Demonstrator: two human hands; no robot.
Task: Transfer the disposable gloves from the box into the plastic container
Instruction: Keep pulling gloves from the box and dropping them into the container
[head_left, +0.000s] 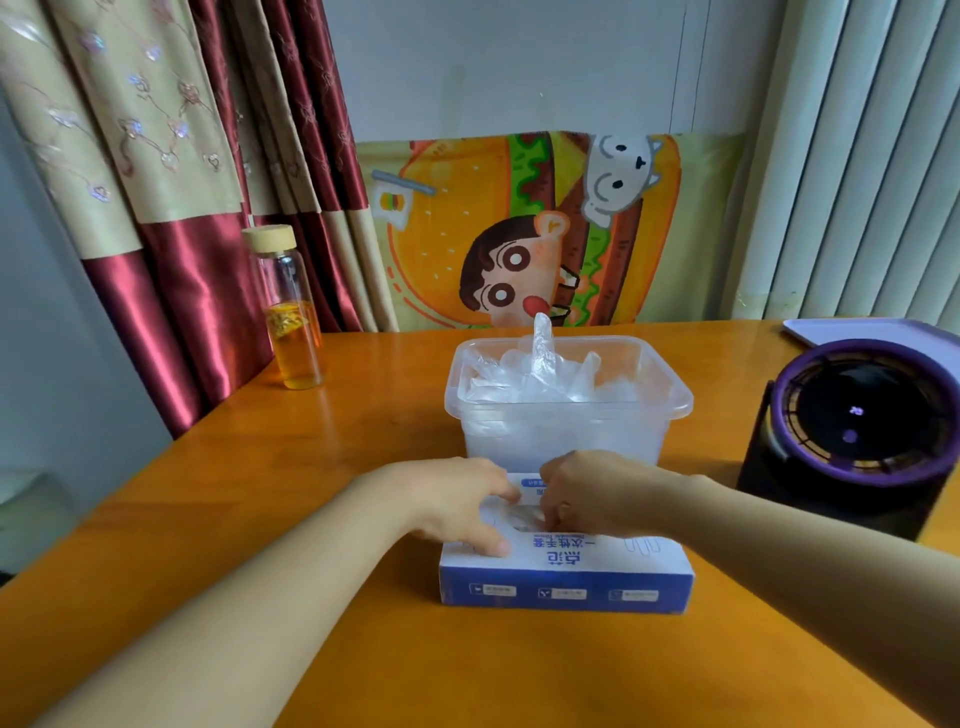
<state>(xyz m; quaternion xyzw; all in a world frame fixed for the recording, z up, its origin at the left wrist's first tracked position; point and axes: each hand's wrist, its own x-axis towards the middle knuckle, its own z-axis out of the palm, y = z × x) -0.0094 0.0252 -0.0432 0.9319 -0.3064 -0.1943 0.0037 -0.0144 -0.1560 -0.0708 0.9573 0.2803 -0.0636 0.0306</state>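
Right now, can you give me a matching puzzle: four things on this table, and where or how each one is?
Things:
1 bottle
2 container
3 box
4 purple device

States:
A under the left hand and right hand
B at the table's right edge
C holds clear gloves
D holds amber liquid, left side

Pairs: 1-D, 2-C, 3-A, 4-B.

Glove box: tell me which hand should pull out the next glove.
Right. The right hand has its fingers curled at the opening on top of the box; the left hand presses on the box's left part, likely steadying it. The plastic container stands just behind.
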